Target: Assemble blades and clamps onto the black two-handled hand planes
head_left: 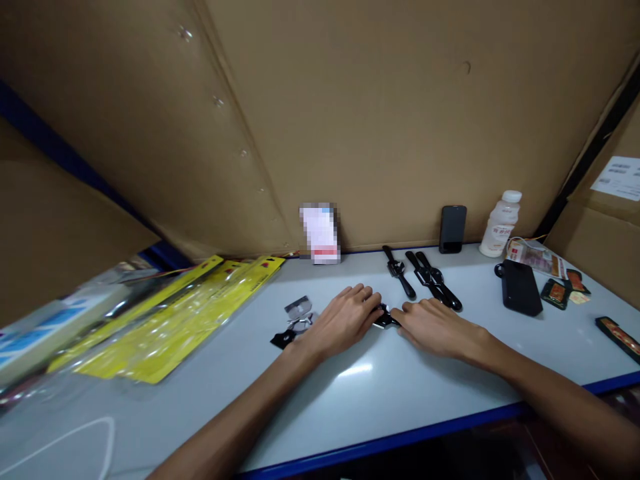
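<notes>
In the middle of the frame my left hand (345, 320) and my right hand (433, 327) lie palm down on the pale table (375, 393). Their fingertips meet, and both hands pinch a small black piece (385, 319) between them, which rests on the tabletop. How tightly my fingers close under it is hidden.

Just left of my left hand lie a scrap of clear wrapping (299, 308) and another black bit (281, 339). Just above my hands three black watches (425, 275) lie side by side. A phone (453, 229) and a white bottle (501, 224) stand against the cardboard wall (350, 100) at the upper right. A black case (520, 288) lies at the right, and yellow packets (170, 320) fan out at the left.
</notes>
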`<state>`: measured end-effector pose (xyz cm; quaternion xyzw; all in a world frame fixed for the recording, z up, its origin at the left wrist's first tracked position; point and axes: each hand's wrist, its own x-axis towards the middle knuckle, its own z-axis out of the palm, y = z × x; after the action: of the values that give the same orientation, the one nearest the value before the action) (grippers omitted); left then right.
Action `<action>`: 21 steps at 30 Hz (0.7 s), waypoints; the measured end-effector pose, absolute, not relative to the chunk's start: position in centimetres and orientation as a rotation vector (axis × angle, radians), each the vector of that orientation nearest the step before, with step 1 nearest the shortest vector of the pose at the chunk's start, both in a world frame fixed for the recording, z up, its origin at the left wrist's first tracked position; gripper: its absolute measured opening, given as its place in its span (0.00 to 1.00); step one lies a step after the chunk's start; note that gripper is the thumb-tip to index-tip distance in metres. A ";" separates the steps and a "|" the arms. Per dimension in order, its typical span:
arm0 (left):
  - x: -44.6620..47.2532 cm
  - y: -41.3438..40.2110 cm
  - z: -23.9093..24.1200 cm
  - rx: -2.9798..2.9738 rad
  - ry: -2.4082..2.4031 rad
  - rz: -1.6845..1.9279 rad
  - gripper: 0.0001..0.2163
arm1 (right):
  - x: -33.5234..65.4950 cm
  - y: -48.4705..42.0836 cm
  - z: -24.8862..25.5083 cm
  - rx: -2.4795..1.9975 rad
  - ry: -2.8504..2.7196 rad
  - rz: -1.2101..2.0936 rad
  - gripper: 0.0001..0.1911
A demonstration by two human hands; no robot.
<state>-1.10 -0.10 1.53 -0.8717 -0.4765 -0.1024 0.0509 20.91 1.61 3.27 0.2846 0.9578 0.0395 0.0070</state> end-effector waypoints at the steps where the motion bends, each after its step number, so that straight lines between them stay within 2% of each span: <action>1: -0.9 -0.1 1.4 -2.665 -1.442 -0.316 0.08 | 20.9 1.6 3.3 0.890 2.998 0.123 0.13; 7: -0.9 -0.1 0.7 -2.723 -1.469 -0.522 0.06 | 20.8 1.7 3.5 0.902 2.980 0.084 0.13; 13: -1.1 0.0 0.2 -2.784 -1.480 -0.686 0.09 | 20.7 1.6 3.8 0.902 2.979 0.041 0.14; 21: -0.8 0.2 0.0 -2.807 -1.361 -0.714 0.10 | 20.8 1.4 4.4 0.853 2.975 0.052 0.12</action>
<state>-0.83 0.18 -0.02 -0.8767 -0.4251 -0.2232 -0.0292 20.77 1.41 4.42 0.2754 0.9609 0.0167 0.0233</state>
